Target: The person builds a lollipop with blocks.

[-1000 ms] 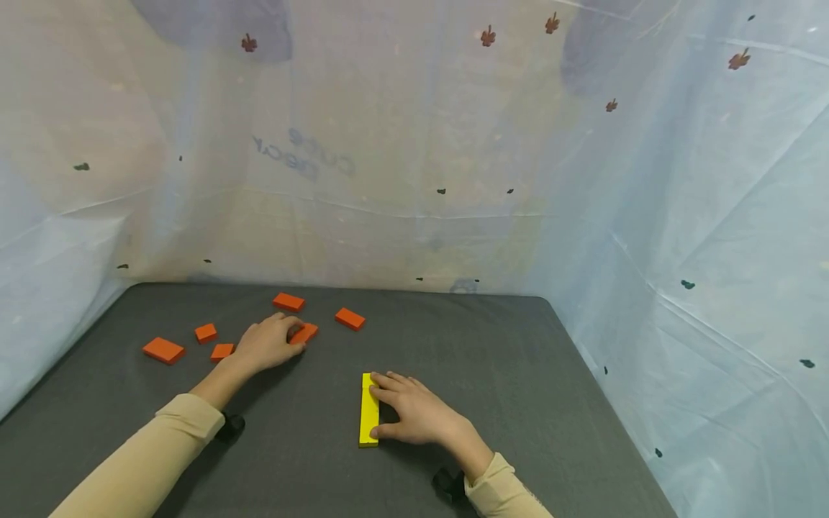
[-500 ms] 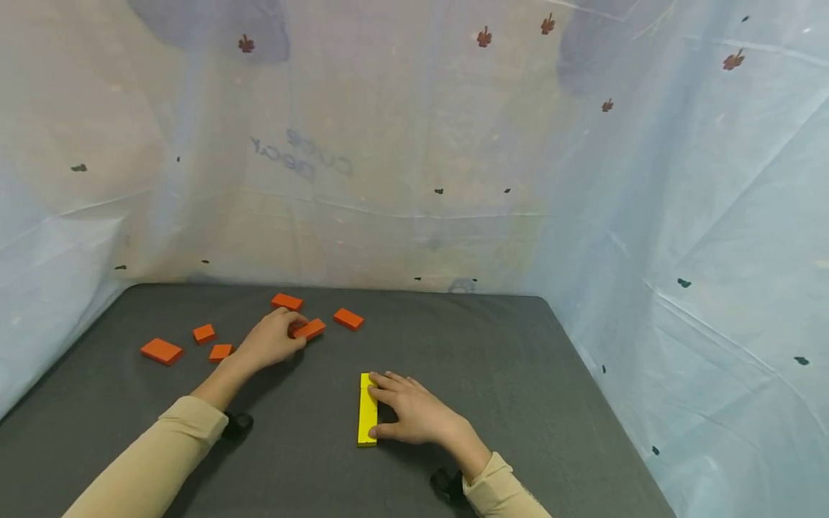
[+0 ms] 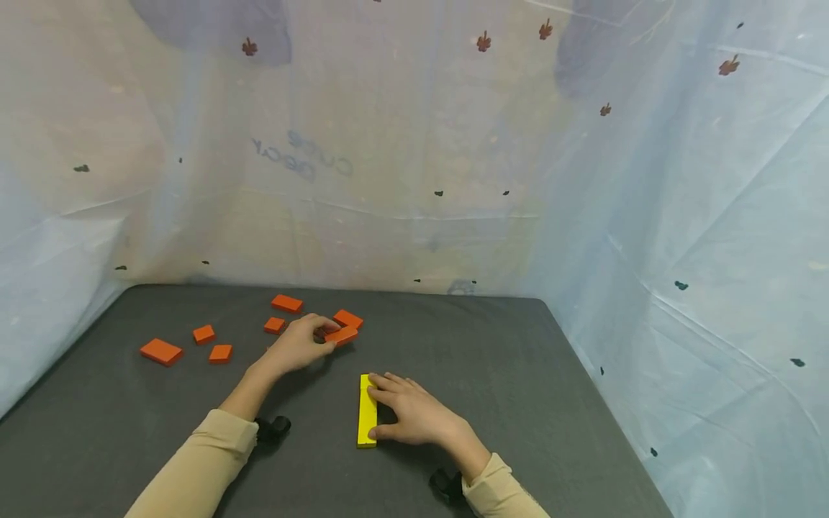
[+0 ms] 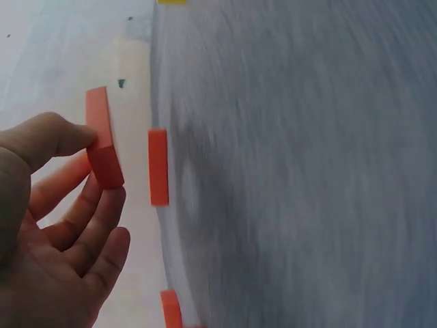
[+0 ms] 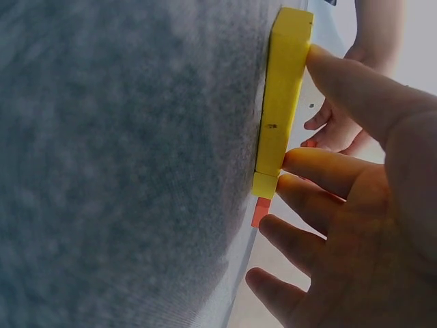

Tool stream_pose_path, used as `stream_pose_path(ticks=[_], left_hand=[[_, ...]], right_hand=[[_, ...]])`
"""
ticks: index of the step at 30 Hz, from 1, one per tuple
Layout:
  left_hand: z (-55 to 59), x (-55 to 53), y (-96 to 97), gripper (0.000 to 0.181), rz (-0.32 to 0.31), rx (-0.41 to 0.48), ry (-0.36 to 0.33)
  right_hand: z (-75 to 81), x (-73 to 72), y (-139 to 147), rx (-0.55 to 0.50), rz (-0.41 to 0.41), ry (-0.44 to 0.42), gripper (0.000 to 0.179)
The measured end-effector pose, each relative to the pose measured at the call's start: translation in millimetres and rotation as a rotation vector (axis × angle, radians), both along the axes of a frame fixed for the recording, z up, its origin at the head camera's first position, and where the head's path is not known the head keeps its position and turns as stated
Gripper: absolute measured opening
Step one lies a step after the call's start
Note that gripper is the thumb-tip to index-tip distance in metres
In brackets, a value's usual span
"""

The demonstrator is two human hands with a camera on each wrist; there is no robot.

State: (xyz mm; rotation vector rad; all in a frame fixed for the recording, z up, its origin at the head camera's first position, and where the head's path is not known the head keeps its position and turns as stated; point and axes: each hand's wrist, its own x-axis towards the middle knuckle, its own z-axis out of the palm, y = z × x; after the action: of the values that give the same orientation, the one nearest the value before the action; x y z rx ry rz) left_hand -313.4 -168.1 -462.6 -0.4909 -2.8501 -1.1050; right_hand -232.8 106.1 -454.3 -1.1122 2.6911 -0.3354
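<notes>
In the head view my left hand [image 3: 294,350] pinches an orange rectangular block [image 3: 342,337] between thumb and fingers. The left wrist view shows that block [image 4: 104,147] tilted and raised off the table. Another orange block [image 3: 350,318] lies just behind it. My right hand [image 3: 417,414] rests beside a long yellow block [image 3: 367,419]. A short yellow piece [image 3: 365,381] stands in line at its far end. In the right wrist view, the thumb and fingertips [image 5: 300,162] touch the near side of the yellow pieces, with the fingers spread and not wrapped round them.
Several more orange blocks lie on the dark grey table [image 3: 505,374]: one at the back [image 3: 287,303], a small one [image 3: 275,325] near my left hand, and others to the left, including a larger one [image 3: 162,352]. A pale plastic sheet [image 3: 363,144] surrounds the table's back and sides.
My left hand has carried the orange block right, towards the block at the back. A small orange block it covered now shows. The right hand and yellow pieces stay put.
</notes>
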Motion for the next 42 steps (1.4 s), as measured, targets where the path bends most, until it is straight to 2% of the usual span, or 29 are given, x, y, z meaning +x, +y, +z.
stream_pose_path(ticks=[8,16,23,32,42], left_hand=[[-8.0,1.4,27.2,0.028,-0.057,-0.018,-0.039],[-13.2,6.8,42.4,0.025,-0.112,-0.065,-0.101],[-12.9,10.7,49.3,0.026,-0.122,-0.072,-0.145],[-5.2,16.0,55.3,0.025,-0.133,-0.077,-0.157],[-3.1,17.8,54.2,0.026,-0.138,-0.103,-0.150]], right_hand=[[-0.7,0.6,0,-0.006,0.001,-0.006,0.071],[-1.9,0.5,-1,-0.004,0.003,0.000,0.072],[-1.2,0.0,0,-0.011,0.009,-0.005,0.071],[0.8,-0.1,1,-0.016,-0.002,-0.006,0.072],[0.5,0.8,1,-0.021,-0.001,0.005,0.072]])
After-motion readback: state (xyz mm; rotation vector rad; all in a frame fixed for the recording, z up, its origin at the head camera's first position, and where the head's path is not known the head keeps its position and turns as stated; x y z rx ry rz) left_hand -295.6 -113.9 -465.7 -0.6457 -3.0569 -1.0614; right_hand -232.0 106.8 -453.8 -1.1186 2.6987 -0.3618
